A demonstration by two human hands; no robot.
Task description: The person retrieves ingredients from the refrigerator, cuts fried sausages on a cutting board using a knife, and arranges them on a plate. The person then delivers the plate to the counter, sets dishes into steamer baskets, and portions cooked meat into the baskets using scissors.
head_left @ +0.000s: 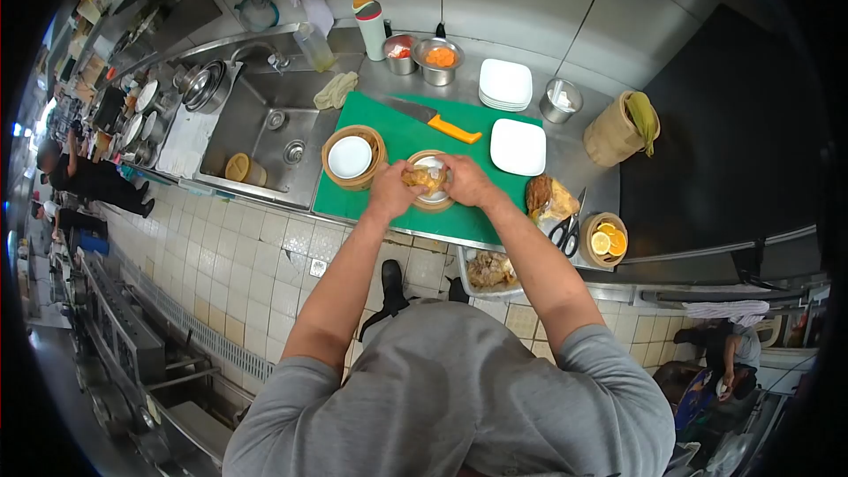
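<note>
Over a small round bamboo steamer (433,205) on the green cutting board (468,219), my left hand (391,189) and my right hand (468,181) hold a piece of yellowish-brown food (425,179) between their fingers. A light dish shows inside the steamer beneath the food. To the left, a larger bamboo steamer (378,168) holds a white round dish (350,157). A knife with an orange handle (455,129) lies across the board behind my hands. A white square plate (518,147) rests at the board's right side.
Roasted meat (549,199), scissors (566,234) and a bowl of citrus slices (608,239) are at the right. Stacked plates (505,84) and metal containers (439,62) line the back. A sink (265,124) lies left. A tub of meat (488,271) is below the front edge. Other people (93,178) are farther away.
</note>
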